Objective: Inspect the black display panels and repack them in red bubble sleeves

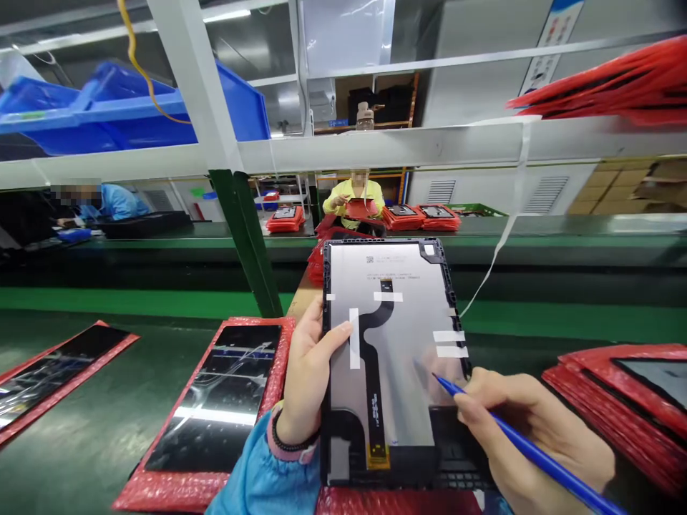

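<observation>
Above our green counter (64,465), our left fingers (333,342) grip a display panel (408,386) by its side while our right fingers (494,388) pinch a blue pen (542,455) near the panel's back. Left lies a dark screen (215,393) on red bubble wrap (147,493), right, red sleeves (595,408); ahead, a green post (250,243) interrupts our view.

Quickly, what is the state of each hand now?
Left hand: holding the screen panel by its edge.
Right hand: closed on a blue pen-like tool.
</observation>
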{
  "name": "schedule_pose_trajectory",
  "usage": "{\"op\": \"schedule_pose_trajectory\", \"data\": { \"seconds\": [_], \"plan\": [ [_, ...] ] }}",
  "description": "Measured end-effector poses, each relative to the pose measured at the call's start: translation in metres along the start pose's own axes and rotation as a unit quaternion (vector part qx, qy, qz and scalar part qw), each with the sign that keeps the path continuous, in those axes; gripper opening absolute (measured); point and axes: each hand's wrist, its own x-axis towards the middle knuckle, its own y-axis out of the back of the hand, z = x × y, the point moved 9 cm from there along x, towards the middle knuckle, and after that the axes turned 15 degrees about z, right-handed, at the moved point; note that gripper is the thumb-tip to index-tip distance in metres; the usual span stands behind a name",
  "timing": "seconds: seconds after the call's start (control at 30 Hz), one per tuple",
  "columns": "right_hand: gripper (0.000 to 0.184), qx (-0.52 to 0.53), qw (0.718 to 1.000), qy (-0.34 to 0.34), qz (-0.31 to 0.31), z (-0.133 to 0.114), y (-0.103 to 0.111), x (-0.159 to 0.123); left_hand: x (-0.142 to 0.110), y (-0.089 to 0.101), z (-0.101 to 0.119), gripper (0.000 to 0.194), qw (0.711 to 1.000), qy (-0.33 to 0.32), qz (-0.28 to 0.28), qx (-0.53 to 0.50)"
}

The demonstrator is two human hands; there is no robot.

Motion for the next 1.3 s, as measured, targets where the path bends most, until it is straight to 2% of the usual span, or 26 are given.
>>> {"op": "schedule_pose_trajectory", "data": {
  "seconds": [0.07, 0.17, 0.37, 0.57, 0.63, 0.67, 0.73, 0.8, 0.83, 0.97, 1.03, 1.13, 1.23, 1.3],
  "plan": [
    [0.026, 0.027, 0.999, 0.017, 0.004, -0.005, 0.001, 0.0, -0.001, 0.001, -0.001, 0.035, 1.0, 0.006, 0.009, -0.011],
    [0.039, 0.012, 1.0, 0.026, 0.012, -0.008, 0.002, 0.001, -0.002, 0.004, -0.001, 0.033, 0.999, 0.006, 0.02, -0.025],
    [0.039, 0.002, 0.999, 0.048, -0.016, -0.017, 0.0, 0.001, -0.004, 0.004, -0.002, 0.033, 0.999, 0.009, 0.012, -0.036],
    [0.036, 0.011, 0.999, 0.051, -0.017, -0.018, 0.0, 0.0, -0.005, 0.004, -0.004, 0.034, 0.999, 0.003, 0.012, -0.039],
    [0.039, 0.034, 0.999, 0.004, 0.007, -0.01, 0.002, -0.001, -0.004, 0.005, -0.004, 0.034, 0.999, 0.002, 0.013, -0.038],
    [0.04, 0.063, 0.997, -0.04, 0.03, -0.003, 0.005, -0.001, -0.003, 0.004, -0.004, 0.035, 0.999, 0.003, 0.012, -0.038],
    [0.04, 0.162, 0.974, -0.137, 0.082, 0.012, 0.011, 0.0, 0.0, 0.004, -0.004, 0.037, 0.999, 0.011, 0.008, -0.039],
    [0.033, 0.242, 0.943, -0.197, 0.117, 0.022, 0.015, 0.003, 0.003, 0.004, -0.004, 0.039, 0.999, 0.017, 0.005, -0.043],
    [0.03, 0.248, 0.938, -0.21, 0.121, 0.025, 0.017, 0.005, 0.004, 0.005, -0.004, 0.039, 0.999, 0.017, 0.005, -0.044],
    [0.047, 0.131, 0.953, -0.235, 0.138, 0.043, 0.028, 0.013, 0.013, 0.01, -0.001, 0.034, 0.999, 0.0, 0.011, -0.039],
    [0.044, 0.094, 0.956, -0.245, 0.13, 0.052, 0.029, 0.015, 0.016, 0.014, 0.001, 0.031, 0.999, -0.017, 0.015, -0.032],
    [0.031, 0.088, 0.952, -0.28, 0.09, 0.065, 0.019, 0.013, 0.019, 0.017, 0.001, 0.033, 0.999, -0.045, 0.001, -0.016],
    [0.025, 0.142, 0.93, -0.336, 0.033, 0.074, 0.0, 0.007, 0.019, 0.018, 0.0, 0.03, 0.997, -0.078, -0.019, 0.021],
    [0.031, 0.179, 0.91, -0.375, -0.005, 0.078, -0.014, 0.0, 0.02, 0.019, 0.003, 0.024, 0.991, -0.118, -0.022, 0.052]
  ]
}}
